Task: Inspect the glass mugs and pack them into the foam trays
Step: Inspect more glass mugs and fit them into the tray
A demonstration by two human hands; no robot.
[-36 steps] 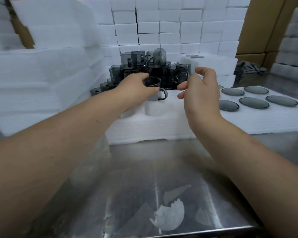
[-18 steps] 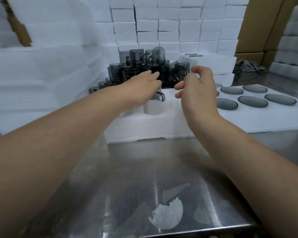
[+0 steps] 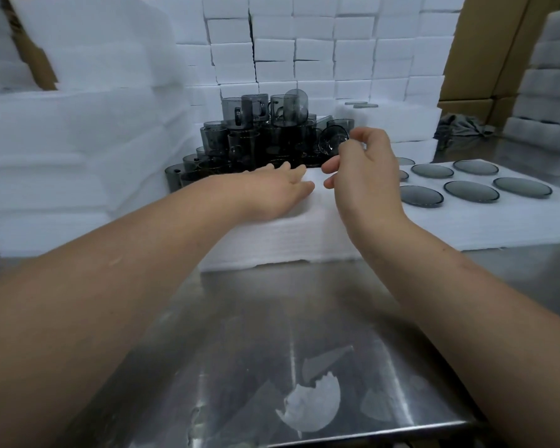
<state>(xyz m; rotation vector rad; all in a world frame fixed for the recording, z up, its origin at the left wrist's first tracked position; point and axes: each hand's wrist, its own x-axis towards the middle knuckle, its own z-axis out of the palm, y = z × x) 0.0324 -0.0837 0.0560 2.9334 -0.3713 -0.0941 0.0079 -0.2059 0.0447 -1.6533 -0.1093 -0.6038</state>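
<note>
Item: glass mugs (image 3: pixel 265 134), smoky grey, heaped several tiers high at upper centre of the frame, some upright, one lying on its side at the right edge of the heap with its mouth turned to the camera. Item: foam tray (image 3: pixel 288 240), white, thick, at centre of the frame just in front of the heap, standing on a steel table (image 3: pixel 304 318). Item: left hand (image 3: pixel 272 192), centre of the frame, palm down on the top of the foam tray, fingers straight and released, grasping nothing; whatever lies beneath the palm is hidden. Item: right hand (image 3: pixel 366 176), just right of centre, raised above the tray, fingers loosely curled with nothing seen between them; the uppermost knuckle sits close beside the sideways mug, contact not discernible. Item: round grey glass discs (image 3: pixel 469 190), laid flat in rows on a white foam sheet at centre right. Item: torn foam scrap (image 3: pixel 314 405), lower centre, on the table. Item: wall of white foam blocks (image 3: pixel 314 56), top centre; stacked foam sheets (image 3: pixel 62 140), left side; cardboard boxes (image 3: pixel 485 43), upper right; crumpled grey cloth (image 3: pixel 459 127), right, beyond the discs
</note>
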